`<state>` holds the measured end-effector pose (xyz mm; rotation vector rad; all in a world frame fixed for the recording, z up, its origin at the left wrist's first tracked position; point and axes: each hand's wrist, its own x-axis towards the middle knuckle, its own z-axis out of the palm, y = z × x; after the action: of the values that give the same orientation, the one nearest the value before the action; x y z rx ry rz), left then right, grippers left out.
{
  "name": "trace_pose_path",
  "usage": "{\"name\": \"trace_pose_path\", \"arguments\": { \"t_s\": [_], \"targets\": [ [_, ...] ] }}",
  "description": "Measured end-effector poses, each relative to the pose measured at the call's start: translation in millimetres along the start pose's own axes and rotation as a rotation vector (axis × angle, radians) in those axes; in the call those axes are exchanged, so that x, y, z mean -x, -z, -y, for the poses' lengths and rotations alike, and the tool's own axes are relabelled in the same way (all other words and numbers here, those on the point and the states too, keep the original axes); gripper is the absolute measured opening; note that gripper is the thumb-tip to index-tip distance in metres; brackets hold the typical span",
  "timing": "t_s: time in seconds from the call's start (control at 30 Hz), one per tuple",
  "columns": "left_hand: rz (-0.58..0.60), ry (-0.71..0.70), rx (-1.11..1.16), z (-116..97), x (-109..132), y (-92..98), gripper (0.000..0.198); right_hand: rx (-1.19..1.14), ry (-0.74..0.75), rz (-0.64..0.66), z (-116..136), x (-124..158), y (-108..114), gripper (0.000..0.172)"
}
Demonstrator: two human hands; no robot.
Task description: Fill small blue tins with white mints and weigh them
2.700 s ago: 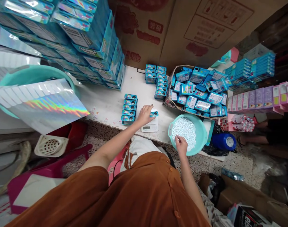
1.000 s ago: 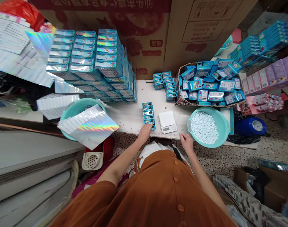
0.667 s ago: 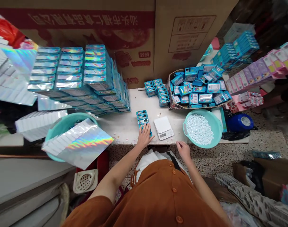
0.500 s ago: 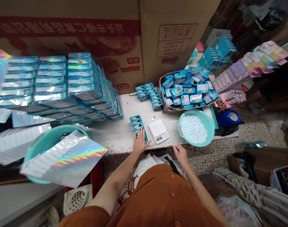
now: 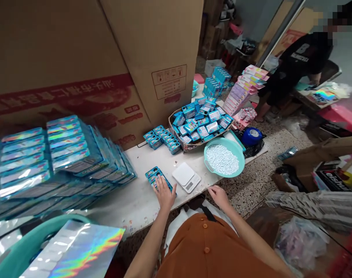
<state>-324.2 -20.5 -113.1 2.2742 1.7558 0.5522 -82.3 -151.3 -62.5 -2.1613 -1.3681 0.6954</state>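
While the left hand (image 5: 164, 194) lies spread on a short row of blue tins (image 5: 156, 177) near the edge of the bench (image 5: 121, 200), the right hand (image 5: 219, 197) sits loosely curled, well apart, past the digital scale (image 5: 186, 177). Risk: uneven pressure could slide tins off.

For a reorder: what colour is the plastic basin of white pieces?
Pale turquoise basin, head view.

Bright, even indoor light, soft shadows; glare on holographic sheet (image 5: 77, 247); left hand (image 5: 164, 194), right hand (image 5: 219, 196) sharp; fisheye bending at edges; top-right corner pixelated.
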Motion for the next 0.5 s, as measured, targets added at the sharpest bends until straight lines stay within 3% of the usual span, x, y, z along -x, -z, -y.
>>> {"name": "trace_pose_path", "arguments": {
  "t_s": [0.5],
  "targets": [
    [0.018,-0.009,-0.046,13,6,-17.4,0.076,0.072,-0.028,-0.048,12,1,-2,0.027]
  ]
}}
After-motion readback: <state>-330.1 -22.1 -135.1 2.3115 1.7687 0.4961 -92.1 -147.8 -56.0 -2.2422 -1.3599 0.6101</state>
